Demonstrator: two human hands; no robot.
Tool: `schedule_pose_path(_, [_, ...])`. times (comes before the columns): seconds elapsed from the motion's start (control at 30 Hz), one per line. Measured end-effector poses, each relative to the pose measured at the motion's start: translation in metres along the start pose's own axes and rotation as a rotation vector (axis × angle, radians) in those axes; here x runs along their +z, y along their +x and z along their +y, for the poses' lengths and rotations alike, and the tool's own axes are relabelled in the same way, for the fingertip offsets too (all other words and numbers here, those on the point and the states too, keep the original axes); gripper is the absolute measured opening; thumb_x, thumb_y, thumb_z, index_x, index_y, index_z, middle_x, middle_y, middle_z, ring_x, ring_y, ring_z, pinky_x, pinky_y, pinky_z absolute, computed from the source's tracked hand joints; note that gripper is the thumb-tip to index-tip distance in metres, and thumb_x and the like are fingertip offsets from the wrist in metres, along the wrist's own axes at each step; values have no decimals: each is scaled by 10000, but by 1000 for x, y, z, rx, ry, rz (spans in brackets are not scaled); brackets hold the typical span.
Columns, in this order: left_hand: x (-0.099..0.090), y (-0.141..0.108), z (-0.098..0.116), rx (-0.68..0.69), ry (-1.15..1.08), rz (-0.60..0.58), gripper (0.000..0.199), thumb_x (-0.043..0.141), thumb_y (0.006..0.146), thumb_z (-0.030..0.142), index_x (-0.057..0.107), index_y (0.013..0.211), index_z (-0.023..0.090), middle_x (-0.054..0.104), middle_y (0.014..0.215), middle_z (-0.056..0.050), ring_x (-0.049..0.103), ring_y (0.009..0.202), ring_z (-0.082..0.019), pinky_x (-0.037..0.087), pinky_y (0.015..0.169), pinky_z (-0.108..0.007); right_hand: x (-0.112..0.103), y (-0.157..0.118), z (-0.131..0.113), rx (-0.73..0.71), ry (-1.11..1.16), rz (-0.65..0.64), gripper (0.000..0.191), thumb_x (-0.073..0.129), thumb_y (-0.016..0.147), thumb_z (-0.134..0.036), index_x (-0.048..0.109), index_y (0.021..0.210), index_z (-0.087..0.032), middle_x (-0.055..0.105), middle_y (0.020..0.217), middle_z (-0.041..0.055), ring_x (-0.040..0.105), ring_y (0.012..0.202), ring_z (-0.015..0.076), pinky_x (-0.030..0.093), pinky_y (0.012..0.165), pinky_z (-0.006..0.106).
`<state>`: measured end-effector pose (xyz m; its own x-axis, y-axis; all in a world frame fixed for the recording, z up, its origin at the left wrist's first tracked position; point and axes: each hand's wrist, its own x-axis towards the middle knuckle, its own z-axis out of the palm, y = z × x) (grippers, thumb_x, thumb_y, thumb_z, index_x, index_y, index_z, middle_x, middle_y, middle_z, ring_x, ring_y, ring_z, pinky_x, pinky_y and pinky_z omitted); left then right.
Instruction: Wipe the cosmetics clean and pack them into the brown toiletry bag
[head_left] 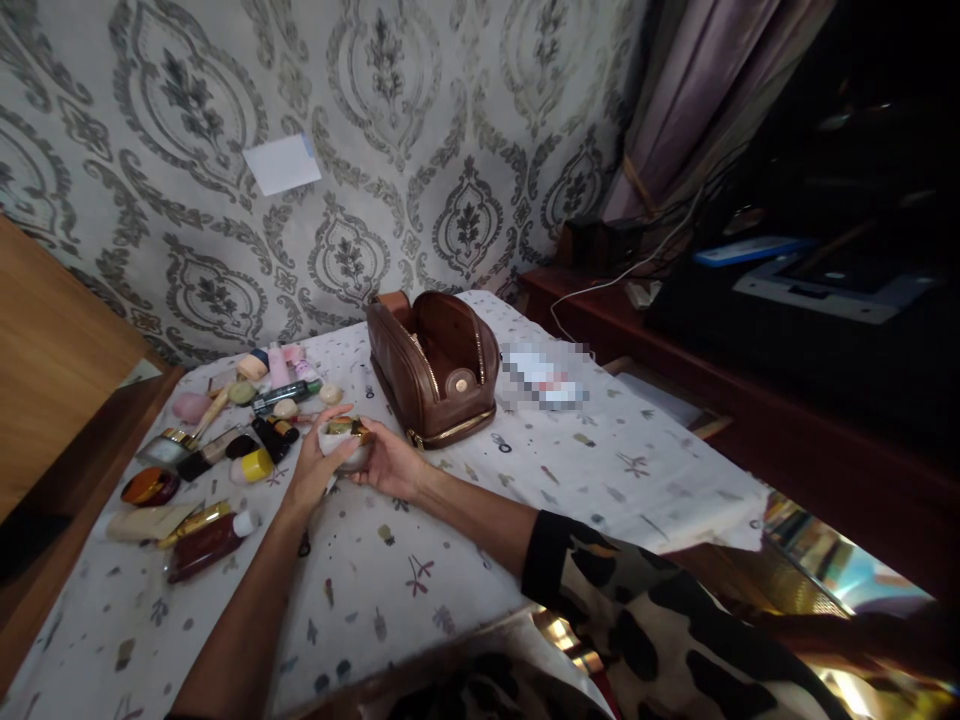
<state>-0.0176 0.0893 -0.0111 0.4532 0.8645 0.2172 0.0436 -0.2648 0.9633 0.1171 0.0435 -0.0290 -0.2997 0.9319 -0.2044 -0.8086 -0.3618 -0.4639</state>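
Between both hands I hold a rounded white jar with a shiny gold top (346,434), just above the table and in front of the bag. The fingers of my left hand (319,465) curl around its left side. My right hand (391,462) grips it from the right. Close behind stands a brown leather toiletry bag (405,385), its zipped top spread wide and its dark inside showing. To the left of my hands lie several cosmetics, among them a yellow-capped bottle (255,466), a dark red bottle (204,548) and a green bottle (281,397).
A white patterned cloth (450,540) covers the table. A blurred-out white item (544,375) lies right of the bag. A wooden panel (67,370) borders the left side; a dark red shelf (600,310) with a cable stands at the right. Patterned wallpaper is behind.
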Motion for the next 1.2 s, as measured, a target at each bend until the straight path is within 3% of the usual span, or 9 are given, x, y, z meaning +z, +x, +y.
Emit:
schedule_pose_path(0.3, [9,-2,9,88,217,208,550,772,672,420,585,1131,181,676,931,-35,638,816,-193,499,763,-309,3,-1,3,34,-51,-29,393,607,874,-557,627,936,-170,668,726,2,618,623,127,441,570,229])
schedule_pose_path(0.53, [9,-6,6,139,257,212,430,614,831,501,602,1140,201,668,991,-39,627,902,-204,476,831,-314,-2,1,3,26,-46,-12,301,651,843,-465,591,944,-188,667,757,6,630,664,145,448,591,238])
schedule_pose_path(0.8, [8,1,-2,-25,-13,201,627,423,883,686,592,1212,181,702,1028,-92,666,934,-222,515,831,-340,-4,1,1,49,-64,-78,289,540,878,-444,597,1000,-188,677,752,10,624,653,144,475,646,256])
schedule_pose_path(0.97, [12,5,-9,-116,-180,229,650,485,839,711,604,1162,161,713,1053,-111,669,1015,-244,523,866,-363,-3,1,1,31,-73,-109,283,470,885,-405,599,1017,-190,678,735,18,616,615,152,454,587,239])
schedule_pose_path(1.1, [13,4,-13,-148,-120,270,621,559,798,702,647,1050,141,717,1048,-113,660,1030,-252,518,868,-352,-2,0,-1,33,-38,-106,285,427,900,-405,588,1012,-198,672,725,25,604,600,164,442,556,244])
schedule_pose_path(1.2, [11,3,-14,-135,-120,242,592,672,730,657,652,1027,145,726,988,-97,673,936,-235,525,803,-326,-2,-1,-3,8,19,-88,262,422,906,-395,578,1000,-206,667,735,20,596,608,163,428,537,240])
